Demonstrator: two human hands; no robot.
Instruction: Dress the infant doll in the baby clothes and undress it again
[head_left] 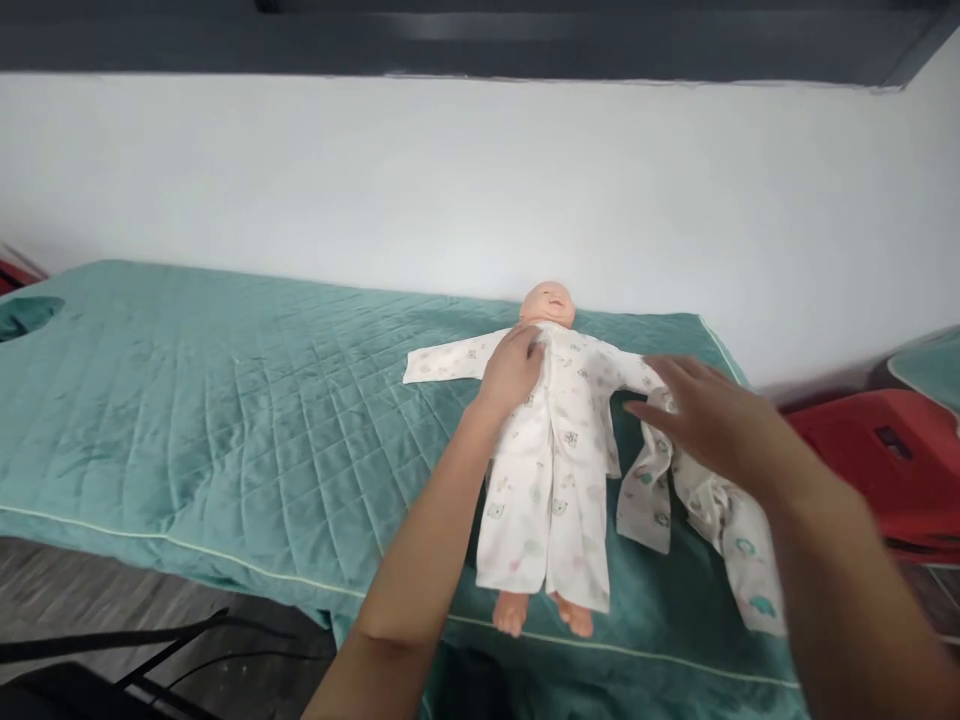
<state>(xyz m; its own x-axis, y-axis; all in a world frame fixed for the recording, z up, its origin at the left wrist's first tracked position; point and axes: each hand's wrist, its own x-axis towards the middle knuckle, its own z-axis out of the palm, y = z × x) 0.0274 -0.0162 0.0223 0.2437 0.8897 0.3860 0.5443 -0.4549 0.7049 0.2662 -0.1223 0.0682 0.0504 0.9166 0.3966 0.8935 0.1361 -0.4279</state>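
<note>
A baby doll (548, 303) lies on its back, its feet toward me. It wears a white printed baby shirt (574, 375) with long sleeves spread to both sides, and matching pants (517, 530). My left hand (514, 370) is on the shirt's chest near the neckline, fingers bent and closed at the fabric. Over the end of the right-side sleeve hovers my right hand (701, 415), slightly blurred, with thumb and fingers apart. Below it, more white printed baby clothes (750, 550) lie crumpled, partly hidden by the hand and forearm.
A green quilted cover (247, 400) spreads over the bed, with a hole at its far left. Behind it rises a white wall (450, 180). Red plastic chairs (877, 460) stand at the right. Black metal legs (150, 660) show at the lower left.
</note>
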